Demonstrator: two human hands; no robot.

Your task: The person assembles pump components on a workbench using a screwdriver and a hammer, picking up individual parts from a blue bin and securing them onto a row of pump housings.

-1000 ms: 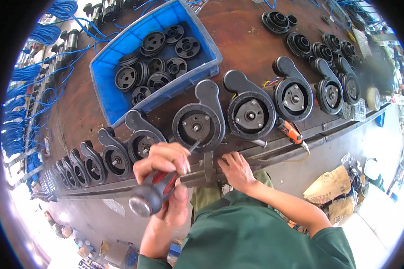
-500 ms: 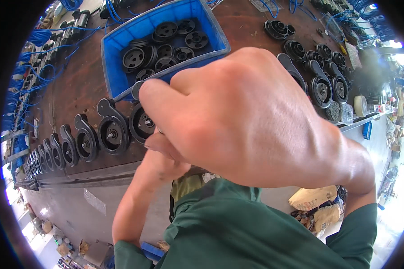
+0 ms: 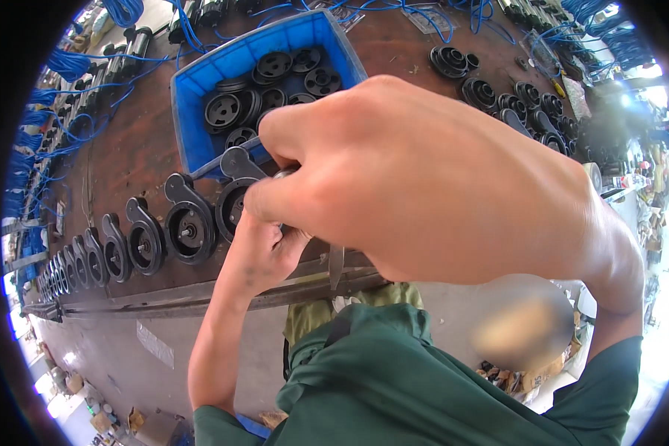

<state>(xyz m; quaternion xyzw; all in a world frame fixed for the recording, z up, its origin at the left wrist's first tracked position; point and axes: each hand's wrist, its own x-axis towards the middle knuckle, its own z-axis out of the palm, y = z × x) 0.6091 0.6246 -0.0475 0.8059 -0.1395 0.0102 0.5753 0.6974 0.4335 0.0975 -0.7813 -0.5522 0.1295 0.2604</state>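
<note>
A black round housing (image 3: pixel 238 163) stands on the worktop (image 3: pixel 126 141), just left of the right hand (image 3: pixel 401 178). The right hand is curled above the left hand (image 3: pixel 264 256); whether either clamps anything cannot be determined. Behind: a blue bin (image 3: pixel 189 111) containing black wheels (image 3: pixel 223 110).

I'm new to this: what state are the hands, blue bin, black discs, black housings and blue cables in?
Right hand: curled, fingertips hidden.
Left hand: partly hidden behind the right.
Blue bin: open-topped, holding discs.
Black discs: loosely piled.
Black housings: lined up along the brown bench, open faces showing.
Blue cables: some coiled, some trailing.
</note>
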